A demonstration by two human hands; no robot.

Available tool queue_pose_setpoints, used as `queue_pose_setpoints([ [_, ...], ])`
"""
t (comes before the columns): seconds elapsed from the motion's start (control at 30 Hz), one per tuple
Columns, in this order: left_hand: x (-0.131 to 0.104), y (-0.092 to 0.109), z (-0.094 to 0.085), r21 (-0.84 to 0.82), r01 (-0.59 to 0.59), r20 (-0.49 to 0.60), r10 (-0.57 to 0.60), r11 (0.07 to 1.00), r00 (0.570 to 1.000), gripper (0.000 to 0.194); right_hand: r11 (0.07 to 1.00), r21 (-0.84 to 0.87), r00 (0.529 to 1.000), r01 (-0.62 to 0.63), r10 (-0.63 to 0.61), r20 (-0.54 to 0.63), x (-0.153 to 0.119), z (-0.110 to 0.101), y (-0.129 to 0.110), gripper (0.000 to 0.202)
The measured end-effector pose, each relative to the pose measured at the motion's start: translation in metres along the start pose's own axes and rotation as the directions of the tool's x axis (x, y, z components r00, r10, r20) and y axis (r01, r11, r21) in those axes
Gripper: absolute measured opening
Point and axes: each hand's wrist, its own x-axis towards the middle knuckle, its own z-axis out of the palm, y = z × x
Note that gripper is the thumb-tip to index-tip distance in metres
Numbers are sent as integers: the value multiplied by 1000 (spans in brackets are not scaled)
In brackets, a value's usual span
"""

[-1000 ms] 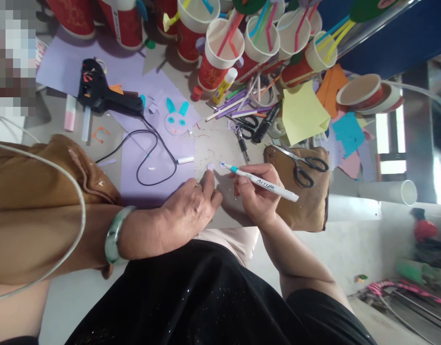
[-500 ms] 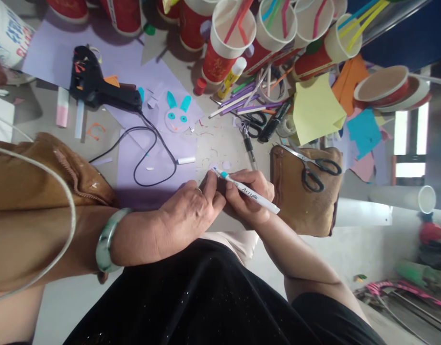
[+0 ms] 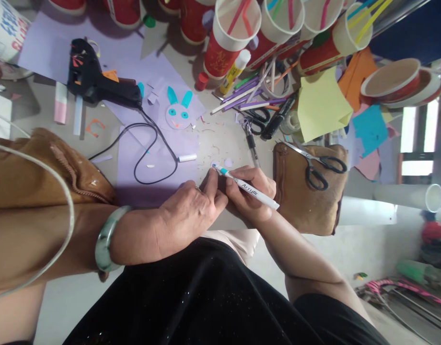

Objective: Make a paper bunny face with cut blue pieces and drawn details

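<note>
A white acrylic paint marker [image 3: 254,192] with a blue band is gripped in my right hand [image 3: 254,191], pen-style. Its tip touches a small pale purple paper circle [image 3: 214,164] on the table. My left hand [image 3: 191,208] lies beside it, index fingertip pressing the circle's edge and the other fingers bent. A second small paper circle [image 3: 228,163] sits just to the right. The marker's white cap [image 3: 187,157] rests on the purple paper [image 3: 130,167]. Farther back is a round paper rabbit face [image 3: 178,116] with blue ears and eyes.
A black glue gun [image 3: 98,79] lies at left with its cord looping forward. Scissors [image 3: 319,165] rest on a brown pouch [image 3: 307,211] at right. Red paper cups [image 3: 220,60] holding straws, a glue stick [image 3: 235,72] and coloured paper [image 3: 323,105] crowd the back.
The marker tip has shifted very slightly on the small circle. My hands otherwise keep their places, and the view has moved a little.
</note>
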Motion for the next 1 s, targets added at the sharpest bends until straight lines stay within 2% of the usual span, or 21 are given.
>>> queue_pose_setpoints([
  [0.13,1,0,-3,15,-8,-1,8,1000,1000,44,1000,12,1000,-11,11,15,-1,1,1,11],
  [0.4,-1,0,6,14,2,-32,-1,1000,1000,46,1000,-2,1000,-8,8,10,-1,1,2,9],
  [0.77,-4,1,8,4,12,-49,-12,1000,999,42,1000,-2,1000,6,-6,7,0,2,2,10],
  [1.0,-3,2,9,-2,11,-20,-11,1000,1000,43,999,-32,1000,-19,20,17,0,2,1,8],
])
